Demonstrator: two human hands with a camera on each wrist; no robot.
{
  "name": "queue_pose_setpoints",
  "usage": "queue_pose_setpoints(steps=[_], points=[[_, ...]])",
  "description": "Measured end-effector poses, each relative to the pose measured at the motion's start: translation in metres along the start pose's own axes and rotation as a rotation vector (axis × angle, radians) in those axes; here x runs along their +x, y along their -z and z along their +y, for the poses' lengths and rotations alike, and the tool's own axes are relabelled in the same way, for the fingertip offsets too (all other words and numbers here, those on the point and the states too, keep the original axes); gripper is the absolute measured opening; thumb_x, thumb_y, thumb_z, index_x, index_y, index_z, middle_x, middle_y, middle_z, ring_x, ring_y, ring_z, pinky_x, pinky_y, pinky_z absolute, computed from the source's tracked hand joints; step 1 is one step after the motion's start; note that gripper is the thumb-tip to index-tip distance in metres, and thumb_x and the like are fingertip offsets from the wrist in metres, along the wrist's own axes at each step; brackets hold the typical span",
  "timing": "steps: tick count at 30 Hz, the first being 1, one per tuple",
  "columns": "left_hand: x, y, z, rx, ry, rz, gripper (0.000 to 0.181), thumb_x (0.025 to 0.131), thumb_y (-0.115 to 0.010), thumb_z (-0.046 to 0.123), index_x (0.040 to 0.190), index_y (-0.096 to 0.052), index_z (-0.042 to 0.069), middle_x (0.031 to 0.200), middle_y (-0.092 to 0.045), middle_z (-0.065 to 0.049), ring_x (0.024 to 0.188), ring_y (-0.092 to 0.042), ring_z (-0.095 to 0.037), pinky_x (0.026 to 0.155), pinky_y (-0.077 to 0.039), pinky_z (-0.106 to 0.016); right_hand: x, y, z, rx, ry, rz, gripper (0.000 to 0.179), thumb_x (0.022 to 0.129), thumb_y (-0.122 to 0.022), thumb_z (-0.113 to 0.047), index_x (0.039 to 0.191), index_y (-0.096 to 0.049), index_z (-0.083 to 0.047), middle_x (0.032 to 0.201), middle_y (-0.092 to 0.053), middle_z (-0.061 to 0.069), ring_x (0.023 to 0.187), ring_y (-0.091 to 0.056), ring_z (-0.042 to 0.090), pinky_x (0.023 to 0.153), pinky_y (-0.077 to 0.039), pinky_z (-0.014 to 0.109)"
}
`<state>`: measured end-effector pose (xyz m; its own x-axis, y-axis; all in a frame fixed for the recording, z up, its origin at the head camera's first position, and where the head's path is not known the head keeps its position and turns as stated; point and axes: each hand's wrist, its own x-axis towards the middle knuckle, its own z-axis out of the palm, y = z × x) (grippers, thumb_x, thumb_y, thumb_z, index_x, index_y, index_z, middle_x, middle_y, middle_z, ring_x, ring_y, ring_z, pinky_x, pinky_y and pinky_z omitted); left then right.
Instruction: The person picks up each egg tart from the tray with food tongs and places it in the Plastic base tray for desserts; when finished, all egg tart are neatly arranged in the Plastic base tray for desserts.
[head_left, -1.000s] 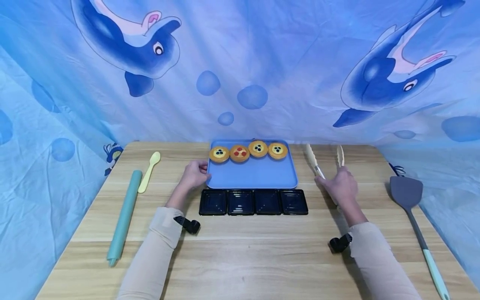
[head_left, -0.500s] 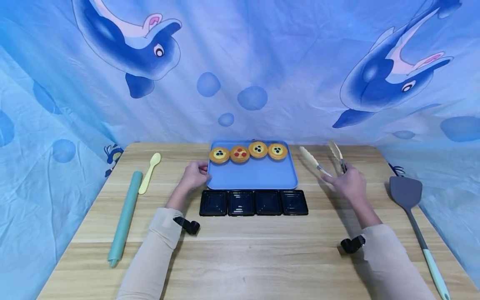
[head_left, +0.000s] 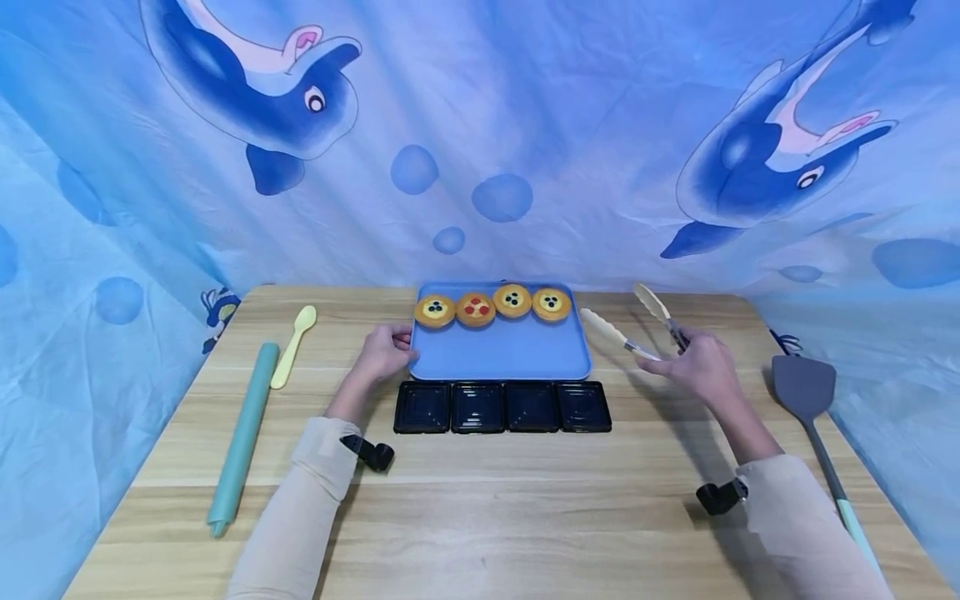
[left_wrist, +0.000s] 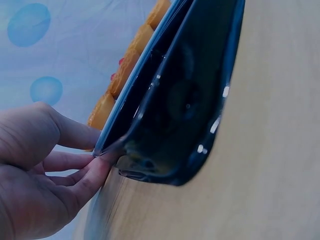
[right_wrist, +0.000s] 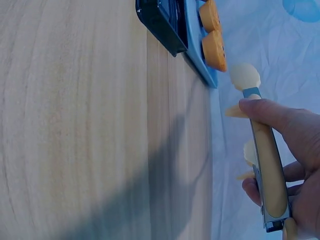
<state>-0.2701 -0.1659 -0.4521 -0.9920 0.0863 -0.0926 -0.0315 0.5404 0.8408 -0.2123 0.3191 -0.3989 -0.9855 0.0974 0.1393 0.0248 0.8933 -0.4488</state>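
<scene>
At the left side of the blue tray, my left hand pinches the tray's edge between thumb and fingers. A row of tarts lies along the tray's far side: one tart with red pieces on top, the others with dark berries, such as the rightmost berry tart. My right hand grips a pair of tongs with cream tips. Those tips are spread apart and hang above the table to the right of the tray, with nothing between them.
Several black square containers stand in a row against the tray's near edge. A teal rolling pin and yellow spoon lie at the left. A grey spatula lies along the right edge. A blue dolphin curtain hangs behind.
My right hand has lifted the tongs off the table and turned them, their tips swinging left toward the tray. My left hand stays at the tray's edge.
</scene>
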Motion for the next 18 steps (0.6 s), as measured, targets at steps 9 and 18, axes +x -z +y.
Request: queue_pose_setpoints(steps=[9,18], points=[[-0.003,0.003,0.0,-0.016,-0.001,-0.002,0.049,0.084,-0.068,-0.005,0.131,-0.054,-0.013,0.108,-0.062,-0.023,0.101,-0.059,-0.034,0.09,-0.052,-0.041,0.006,-0.003,-0.011,0.022,0.125,-0.049,0.092,0.069,-0.089,-0.043,0.132,-0.054,0.014,0.084,-0.058,0.019,0.075,-0.051,0.033,0.06,-0.042,0.041],[-0.001,0.002,-0.002,-0.006,-0.014,0.003,0.049,0.084,-0.067,-0.005,0.131,-0.053,-0.014,0.109,-0.062,-0.023,0.1,-0.06,-0.034,0.09,-0.053,-0.04,0.015,-0.005,-0.019,0.051,0.187,-0.17,0.094,0.073,-0.089,-0.036,0.142,-0.044,0.01,0.132,-0.049,0.038,0.112,-0.051,0.052,0.091,-0.044,0.065]])
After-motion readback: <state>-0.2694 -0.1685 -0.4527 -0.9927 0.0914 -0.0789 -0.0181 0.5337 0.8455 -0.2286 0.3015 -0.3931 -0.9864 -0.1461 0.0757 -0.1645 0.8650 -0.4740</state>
